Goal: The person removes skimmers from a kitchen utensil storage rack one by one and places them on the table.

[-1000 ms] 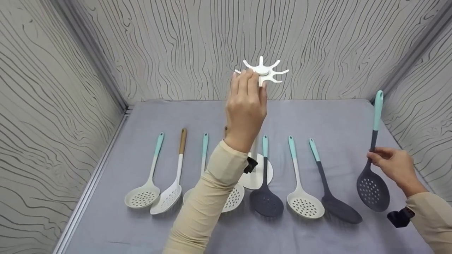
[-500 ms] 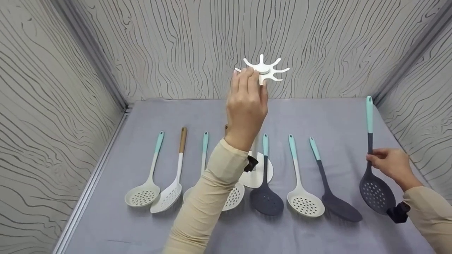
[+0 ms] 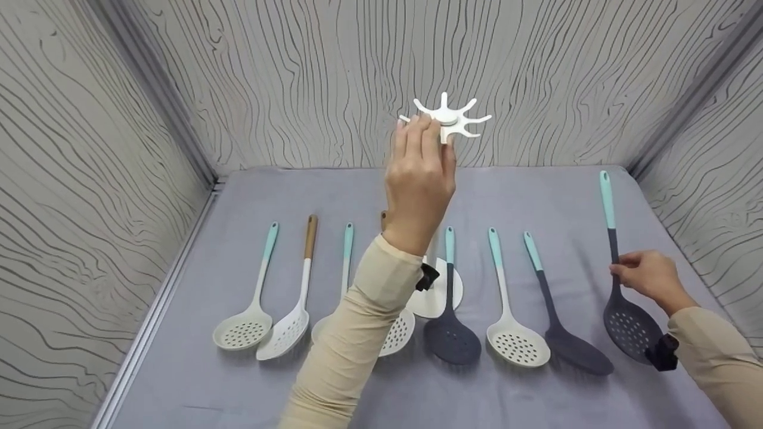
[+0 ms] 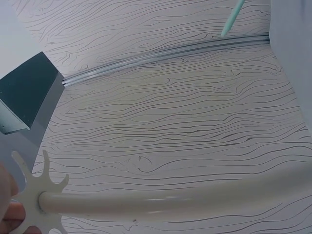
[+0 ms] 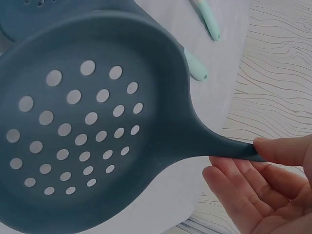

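My left hand (image 3: 420, 173) holds the top of a white utensil stand (image 3: 464, 123), its fingers at the hooked plate. In the left wrist view, fingertips (image 4: 13, 214) reach round the plate's edge beside the pole (image 4: 161, 202). My right hand (image 3: 647, 274) pinches the neck of a dark skimmer (image 3: 632, 328) with a teal handle, which points up and away. The right wrist view shows the thumb on one side of the skimmer's neck (image 5: 229, 146) and fingers beneath. The left forearm hides part of the utensils behind it.
Across the grey cloth lies a row of utensils: a cream skimmer (image 3: 243, 328), a white slotted turner (image 3: 286, 335) with a brown handle, a dark skimmer (image 3: 453, 338), another cream skimmer (image 3: 518, 345) and a dark utensil (image 3: 577, 351). The stand's round base (image 3: 450, 292) is partly covered. Patterned walls surround the table.
The right hand has moved left with the dark skimmer, and the handle's end has swung left and sits lower in view. The left hand stays on the stand.
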Demonstrator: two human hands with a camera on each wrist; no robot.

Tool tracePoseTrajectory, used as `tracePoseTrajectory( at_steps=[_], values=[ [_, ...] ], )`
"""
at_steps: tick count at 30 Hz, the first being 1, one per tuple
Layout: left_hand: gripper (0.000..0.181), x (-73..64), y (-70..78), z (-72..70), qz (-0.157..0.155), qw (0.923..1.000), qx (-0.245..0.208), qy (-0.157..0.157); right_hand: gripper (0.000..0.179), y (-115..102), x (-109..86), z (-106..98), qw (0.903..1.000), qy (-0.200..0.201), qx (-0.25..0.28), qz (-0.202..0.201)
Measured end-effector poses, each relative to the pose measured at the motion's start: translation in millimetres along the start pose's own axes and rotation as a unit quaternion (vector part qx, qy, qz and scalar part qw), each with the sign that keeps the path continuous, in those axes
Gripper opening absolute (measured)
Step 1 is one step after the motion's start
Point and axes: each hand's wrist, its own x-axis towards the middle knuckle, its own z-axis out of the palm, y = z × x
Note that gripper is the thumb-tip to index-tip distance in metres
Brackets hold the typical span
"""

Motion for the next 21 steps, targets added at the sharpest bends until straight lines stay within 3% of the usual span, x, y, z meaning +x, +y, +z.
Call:
tracePoseTrajectory(
  at_steps=[6, 14, 21],
  values=[
    [0.024, -1.8, 3.9, 2.2, -0.001, 1.0, -0.002, 0.008, 0.044, 5.3, 1.6, 2.8, 0.9996, -0.023, -0.014, 0.008],
    [0.025, -1.8, 7.4, 1.7, -0.007, 0.9999, -0.003, -0.01, 0.041, 10.6, 3.9, 5.0, 0.9993, -0.031, -0.008, 0.019],
    [0.024, -1.8, 6.2, 3.0, -0.002, 0.9999, -0.01, -0.003, 0.041, 10.2, 7.4, 8.8, 0.9987, -0.042, 0.012, 0.027]
  ],
)
